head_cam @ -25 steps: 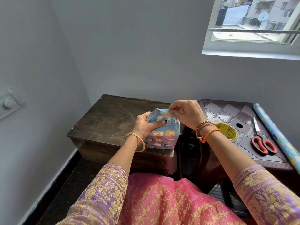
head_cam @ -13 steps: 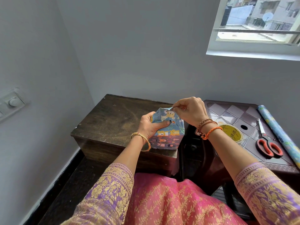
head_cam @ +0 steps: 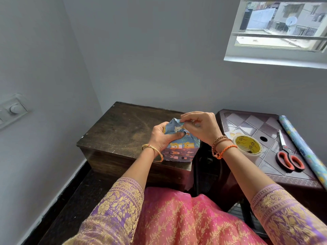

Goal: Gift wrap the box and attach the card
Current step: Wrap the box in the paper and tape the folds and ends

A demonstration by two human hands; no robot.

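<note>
Box (head_cam: 180,147), wrapped in blue-purple animal-print paper, sits on near right corner of dark wooden table (head_cam: 123,128). Top paper gathered into folds rising to a peak at the far side

Left hand (head_cam: 163,138): fingers curled round box's left side, thumb pressed across the top fold; gold bangle (head_cam: 153,151) on wrist

Right hand (head_cam: 200,127): above box top, fingertips pinching the paper flap (head_cam: 174,122) at the peak; hand otherwise curled. Beaded and orange thread bracelets (head_cam: 222,147) on wrist

To the right, apart from the table, a brown plastic stool (head_cam: 247,121) with diamond-pattern top. On it: tape roll (head_cam: 247,145) with yellow core, near the right wrist; a pale card (head_cam: 233,134) partly hidden behind the tape, detail unclear; scissors (head_cam: 287,154) with red-orange handles, blades pointing away; roll of wrapping paper (head_cam: 302,149) along the stool's right edge, just beside scissors

Purple-gold sleeves and pink fabric in the foreground. Grey walls; switch plate (head_cam: 13,110) on left wall; window (head_cam: 279,27) upper right, buildings outside
</note>
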